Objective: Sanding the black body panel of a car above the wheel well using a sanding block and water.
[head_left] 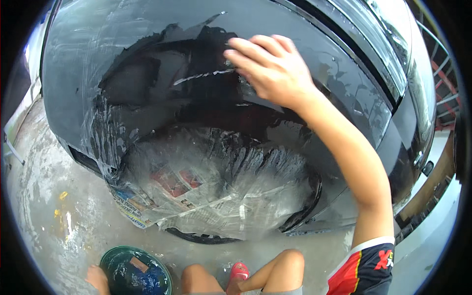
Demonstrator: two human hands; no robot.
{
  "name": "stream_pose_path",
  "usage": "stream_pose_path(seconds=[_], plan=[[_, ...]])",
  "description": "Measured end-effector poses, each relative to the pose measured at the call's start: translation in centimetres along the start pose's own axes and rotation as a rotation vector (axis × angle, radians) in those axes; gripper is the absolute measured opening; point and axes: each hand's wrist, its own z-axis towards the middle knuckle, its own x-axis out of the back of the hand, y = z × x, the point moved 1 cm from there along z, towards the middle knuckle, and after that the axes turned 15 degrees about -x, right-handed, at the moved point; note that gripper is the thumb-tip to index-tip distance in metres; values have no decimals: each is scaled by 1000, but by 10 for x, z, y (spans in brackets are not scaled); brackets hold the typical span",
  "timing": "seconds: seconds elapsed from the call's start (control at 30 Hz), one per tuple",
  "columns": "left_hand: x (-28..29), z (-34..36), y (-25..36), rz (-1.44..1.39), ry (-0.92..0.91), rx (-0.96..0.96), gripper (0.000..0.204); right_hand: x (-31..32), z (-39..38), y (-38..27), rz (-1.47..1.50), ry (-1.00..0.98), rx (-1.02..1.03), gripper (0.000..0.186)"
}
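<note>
My right hand (273,69) presses against the wet dark body panel (132,73) of a car, above the wheel arch. Its fingers lie close together and bent, and whatever is under them is hidden. A pale streak of suds runs left from the fingertips. At the lower left, my left hand (97,279) is at the rim of a dark green bucket (169,275), fingers partly hidden and seemingly closed on it. Inside the bucket is water with a small brown rectangular piece (139,264).
Wet newspaper sheets (216,206) cover the wheel, with the black tyre (201,238) showing below. Wet grey concrete floor (44,196) with yellow marks lies at the left. My knees and a pink shoe (239,270) are near the bottom. A metal railing (445,98) stands far right.
</note>
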Motion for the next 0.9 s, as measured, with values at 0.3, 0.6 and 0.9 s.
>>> stream_pose_path(seconds=[0.3, 0.6, 0.9], plan=[[-29, 4, 0, 54, -15, 1, 34, 36, -73, 32, -179, -35, -128, 51], [-2, -1, -12, -298, -149, 238, 55, 34, -46, 35, -147, -144, -44, 54], [23, -8, 2, -189, -98, 173, 52, 12, 30, -2, -80, -113, 81, 44]])
